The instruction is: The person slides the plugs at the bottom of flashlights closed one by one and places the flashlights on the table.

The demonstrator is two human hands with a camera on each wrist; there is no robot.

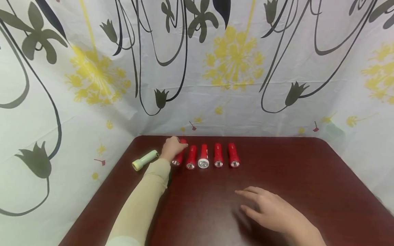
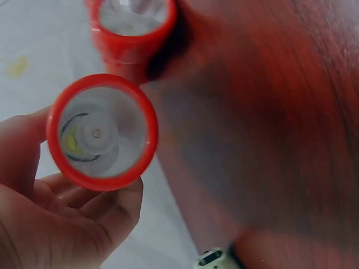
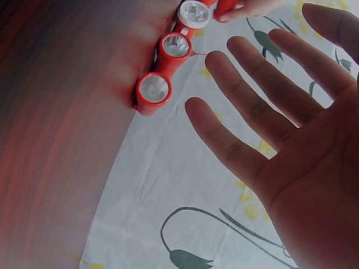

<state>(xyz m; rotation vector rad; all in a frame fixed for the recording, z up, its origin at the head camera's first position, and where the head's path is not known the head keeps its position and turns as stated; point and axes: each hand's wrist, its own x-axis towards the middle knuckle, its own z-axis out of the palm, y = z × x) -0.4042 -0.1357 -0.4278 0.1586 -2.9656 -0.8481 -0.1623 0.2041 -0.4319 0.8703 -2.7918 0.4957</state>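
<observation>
My left hand grips a red flashlight at the left end of a row, its thumb and fingers around the body. In the left wrist view the lens faces the camera, and the fingers wrap behind it. Beside it stand a second red flashlight, a red one with a white head and two more red ones to the right. A pale green flashlight lies to the left of my left hand. My right hand hovers over the near right of the table, fingers spread and holding nothing.
The dark reddish-brown table has rounded far corners. Behind and at both sides hangs a white cloth with yellow and grey-green plant prints, meeting the table's far edge close behind the flashlights.
</observation>
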